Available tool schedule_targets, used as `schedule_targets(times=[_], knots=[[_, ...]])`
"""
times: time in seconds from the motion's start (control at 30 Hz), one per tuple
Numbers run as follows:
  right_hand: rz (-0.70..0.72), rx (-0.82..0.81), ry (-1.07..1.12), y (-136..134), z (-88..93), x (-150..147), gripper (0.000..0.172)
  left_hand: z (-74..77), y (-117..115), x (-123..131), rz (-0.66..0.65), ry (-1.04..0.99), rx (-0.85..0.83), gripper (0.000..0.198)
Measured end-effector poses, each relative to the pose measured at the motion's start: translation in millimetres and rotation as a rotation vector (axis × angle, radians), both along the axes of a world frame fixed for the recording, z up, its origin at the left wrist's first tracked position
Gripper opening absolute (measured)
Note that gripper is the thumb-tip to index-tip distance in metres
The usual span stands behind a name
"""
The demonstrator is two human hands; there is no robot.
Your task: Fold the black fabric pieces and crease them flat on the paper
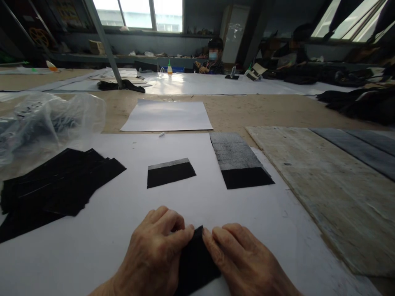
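A small black fabric piece point(195, 263) lies on the white paper sheet point(123, 213) at the near edge. My left hand point(154, 255) has its fingers curled and pinching the piece's left side. From the right, my right hand point(243, 263) presses its fingers together on the piece's other edge. Beyond my hands lie a black rectangle with a grey top strip point(169, 172) and a fanned stack of grey-edged black pieces point(240, 162).
A heap of black fabric pieces point(52, 189) lies at left beside a clear plastic bag point(40, 123). A worn board point(333, 189) sits at right. Another white sheet point(166, 116) lies farther back. Two people sit at the far table.
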State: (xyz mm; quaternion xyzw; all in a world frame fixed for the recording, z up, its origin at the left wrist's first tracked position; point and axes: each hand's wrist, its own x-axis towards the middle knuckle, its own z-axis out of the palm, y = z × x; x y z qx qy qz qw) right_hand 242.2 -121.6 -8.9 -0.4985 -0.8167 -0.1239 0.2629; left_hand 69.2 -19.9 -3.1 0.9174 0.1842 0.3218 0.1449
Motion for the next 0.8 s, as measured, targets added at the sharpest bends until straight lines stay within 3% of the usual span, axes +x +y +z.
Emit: schedule_targets(times=[0.17,0.37,0.6,0.8], knots=[[0.013,-0.035,0.02,0.7,1.8,4.4,0.035,2.4,1.7,3.9,-0.117,0.025,0.129,0.024],[-0.007,-0.035,0.015,1.1,1.5,3.3,0.035,2.0,-4.1,6.2,-0.109,0.056,0.223,0.028],[-0.023,-0.054,0.233,-0.7,3.6,4.1,0.036,3.8,-6.3,8.6,-0.097,0.105,0.231,0.035],[0.01,-0.038,0.093,6.7,2.8,-0.2,0.034,-1.1,-7.1,10.2,-0.107,0.038,0.18,0.034]])
